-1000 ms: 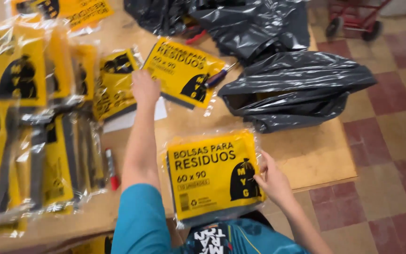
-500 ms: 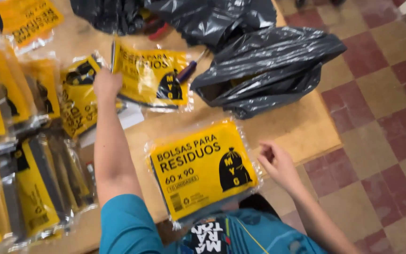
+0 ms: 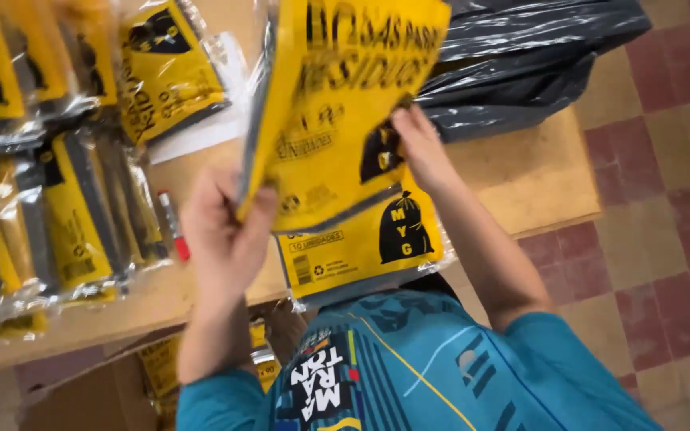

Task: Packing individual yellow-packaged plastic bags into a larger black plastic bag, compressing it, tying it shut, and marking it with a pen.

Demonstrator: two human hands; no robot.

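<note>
**Two yellow packs, one lifted up**

A moment ago my left hand was stretched far out to a yellow pack by the black bags. Now that pack (image 3: 337, 112) is up in the air, close to my face. My left hand (image 3: 221, 231) pinches its bottom corner tight. My right hand (image 3: 421, 148) is on its right edge, fingers pressed on the front. Before, that hand was by the other pack.

The other pack (image 3: 361, 247) lies flat at the table's near edge, just over my blue shirt (image 3: 409, 367). The lifted pack hides its top half. Both packs are flat, yellow squares in clear wrap, with black letters and a small black bag picture.

On my left, more yellow packs (image 3: 65, 207) lie in a shiny row on the wooden table (image 3: 521, 175). A red and white marker (image 3: 172, 225) lies beside them. Black plastic bags (image 3: 521, 56) sit at the far side, near the red tile floor (image 3: 664, 199).
</note>
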